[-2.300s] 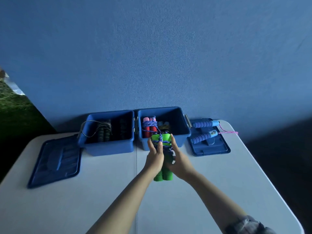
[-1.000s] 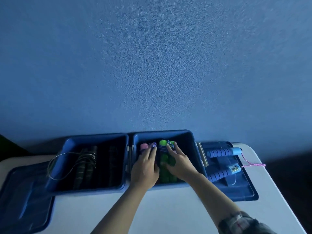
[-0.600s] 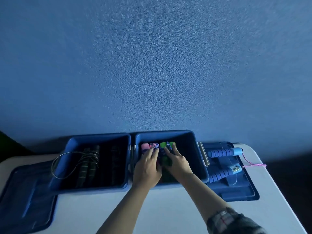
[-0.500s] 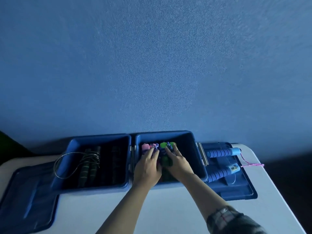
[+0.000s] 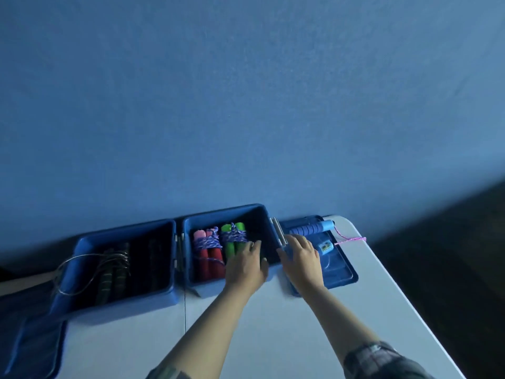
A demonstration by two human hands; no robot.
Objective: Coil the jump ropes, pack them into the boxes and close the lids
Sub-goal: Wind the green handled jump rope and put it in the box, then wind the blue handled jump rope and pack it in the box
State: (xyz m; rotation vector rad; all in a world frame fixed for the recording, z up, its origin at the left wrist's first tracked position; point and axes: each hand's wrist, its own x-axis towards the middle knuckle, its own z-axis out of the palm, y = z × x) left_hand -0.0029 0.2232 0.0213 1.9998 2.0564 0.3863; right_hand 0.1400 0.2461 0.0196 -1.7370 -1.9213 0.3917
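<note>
Right hand, grip open, reaches over the blue rope on the lid, perhaps touching it. Left hand rests open at the box.

tabletop: pale, rounded far-right corner, thin seam running front to back | wall: blue, textured, behind tabletop | floor: dark, right of tabletop

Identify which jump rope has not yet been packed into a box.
The blue-handled rope: it lies on the lid right of the boxes, while the red, green and dark ropes sit inside boxes.
</note>
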